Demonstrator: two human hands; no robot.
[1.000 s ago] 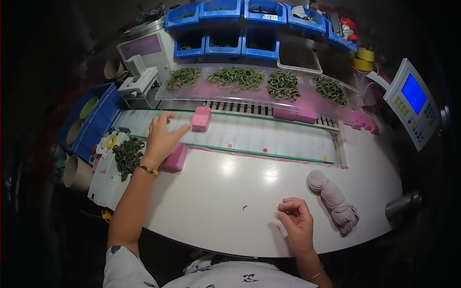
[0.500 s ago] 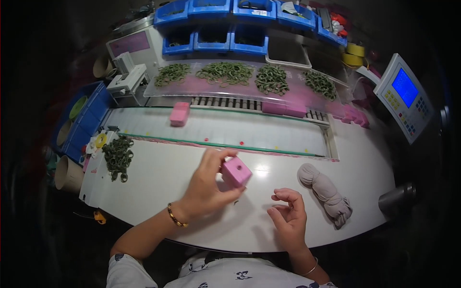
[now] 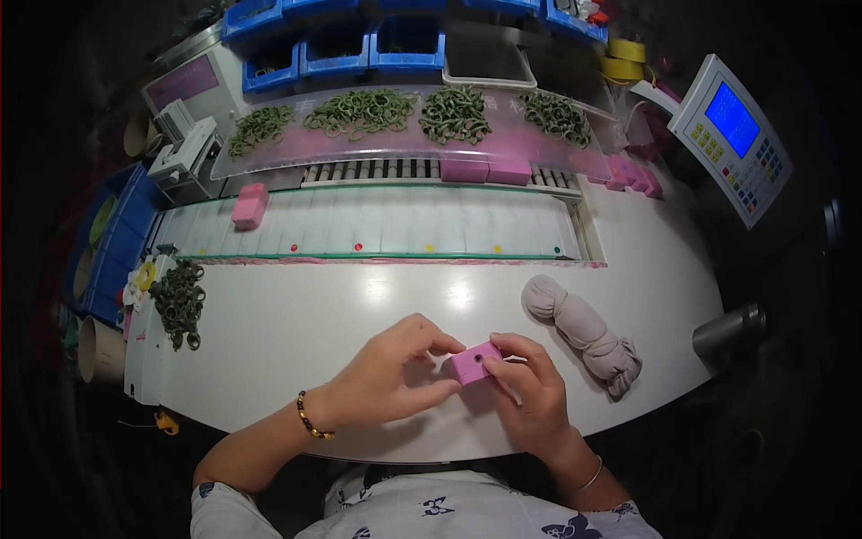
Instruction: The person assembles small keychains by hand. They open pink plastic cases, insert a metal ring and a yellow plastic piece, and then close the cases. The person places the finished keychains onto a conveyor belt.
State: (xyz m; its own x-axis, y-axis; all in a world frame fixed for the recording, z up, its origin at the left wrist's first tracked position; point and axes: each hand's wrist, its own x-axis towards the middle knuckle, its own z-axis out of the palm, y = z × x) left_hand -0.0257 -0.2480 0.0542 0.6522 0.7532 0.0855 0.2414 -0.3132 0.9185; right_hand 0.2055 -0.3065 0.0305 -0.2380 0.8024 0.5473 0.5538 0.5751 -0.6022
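Observation:
Above the near part of the white table (image 3: 287, 341), a small pink block (image 3: 466, 368) with a round dark hole in its face is held between both hands. My left hand (image 3: 382, 373) has its thumb and forefinger at the block's left end. My right hand (image 3: 534, 391) grips the other end, thumb pressed near the hole and fingers over the top. To the right lies a rolled grey cloth bundle (image 3: 582, 331). A pile of dark green rings (image 3: 178, 304) sits at the table's left side.
A sunken conveyor (image 3: 395, 220) with coloured dots crosses behind, carrying another pink block (image 3: 250, 207). Above it, a clear shelf (image 3: 332, 162) bears several heaps of green rings (image 3: 453, 115). Blue bins (image 3: 409, 58) stand behind. A control panel (image 3: 732, 139) and dark cylinder (image 3: 729, 331) are at right.
The pink block has come down and right from my left hand's hold to between both hands. My right hand has closed on it. The view has shifted, moving the background leftward and up.

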